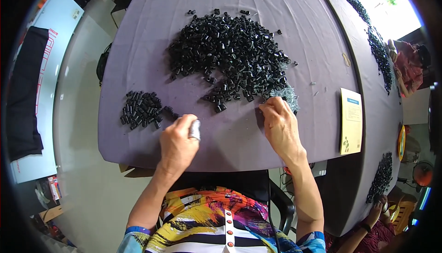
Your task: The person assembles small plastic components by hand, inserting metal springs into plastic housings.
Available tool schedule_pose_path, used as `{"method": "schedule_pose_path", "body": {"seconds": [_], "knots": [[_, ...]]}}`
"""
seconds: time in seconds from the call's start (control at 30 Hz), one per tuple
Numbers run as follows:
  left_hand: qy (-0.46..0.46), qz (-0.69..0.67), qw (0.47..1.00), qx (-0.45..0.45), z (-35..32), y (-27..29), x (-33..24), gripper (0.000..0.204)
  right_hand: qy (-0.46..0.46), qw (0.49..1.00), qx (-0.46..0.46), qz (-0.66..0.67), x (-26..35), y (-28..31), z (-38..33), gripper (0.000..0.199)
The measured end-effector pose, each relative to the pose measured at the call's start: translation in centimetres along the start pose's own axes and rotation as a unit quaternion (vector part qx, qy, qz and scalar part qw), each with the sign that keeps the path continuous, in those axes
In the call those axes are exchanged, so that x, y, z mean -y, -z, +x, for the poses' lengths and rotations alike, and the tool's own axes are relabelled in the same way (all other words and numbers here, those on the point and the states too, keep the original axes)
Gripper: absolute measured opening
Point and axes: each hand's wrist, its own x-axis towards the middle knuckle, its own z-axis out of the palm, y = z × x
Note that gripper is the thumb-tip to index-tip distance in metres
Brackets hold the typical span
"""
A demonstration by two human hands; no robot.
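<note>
A large heap of small glossy black plastic pieces (225,45) spreads over the cloth-covered table in front of me. My left hand (178,143) is closed just right of a smaller pile of black pieces (142,110), and a pale wrap (195,130) circles one of its fingers. Two or so loose black pieces lie by its fingertips; anything inside the grip is hidden. At the heap's near right edge, my right hand (281,126) pinches beside a cluster of thin clear or silvery slivers (291,97). What those fingers hold is too small to tell.
A yellow booklet (351,121) lies at the table's right edge, with a tan loop (346,59) farther back. Beyond it, a second table carries more black pieces (381,177), where other people's hands (378,206) work. A white cabinet (50,73) stands left.
</note>
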Motion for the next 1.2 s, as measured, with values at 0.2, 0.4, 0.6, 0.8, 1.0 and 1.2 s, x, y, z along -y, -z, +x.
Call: {"method": "schedule_pose_path", "body": {"seconds": [0.2, 0.4, 0.6, 0.8, 1.0, 1.2], "knots": [[0.011, 0.033, 0.999, -0.019, 0.0, 1.5, 2.1, 0.015, 0.014, 0.997, 0.049, -0.056, 0.0, 0.2, 0.6, 0.012], [0.004, 0.009, 0.999, -0.048, -0.1, 1.3, 0.5, 0.020, 0.002, 1.000, 0.007, -0.014, 0.1, 0.2, 0.7, 0.010], [-0.018, -0.028, 0.999, -0.016, 0.9, -0.2, -0.4, 0.018, -0.002, 1.000, -0.013, -0.017, 0.3, 0.0, 0.7, 0.016], [-0.010, -0.032, 0.999, 0.006, 1.5, -1.1, -0.7, 0.016, -0.018, 0.998, -0.058, 0.010, 0.1, -0.2, 0.4, 0.015], [-0.014, -0.075, 0.997, 0.024, 1.9, -1.7, -2.0, 0.015, -0.067, 0.991, -0.079, 0.090, 0.2, 0.4, 0.3, 0.009], [0.066, -0.262, 0.954, 0.130, 2.7, -3.1, -4.8, 0.014, -0.148, 0.959, -0.068, 0.233, 0.8, 0.9, 0.2, 0.008]]}}
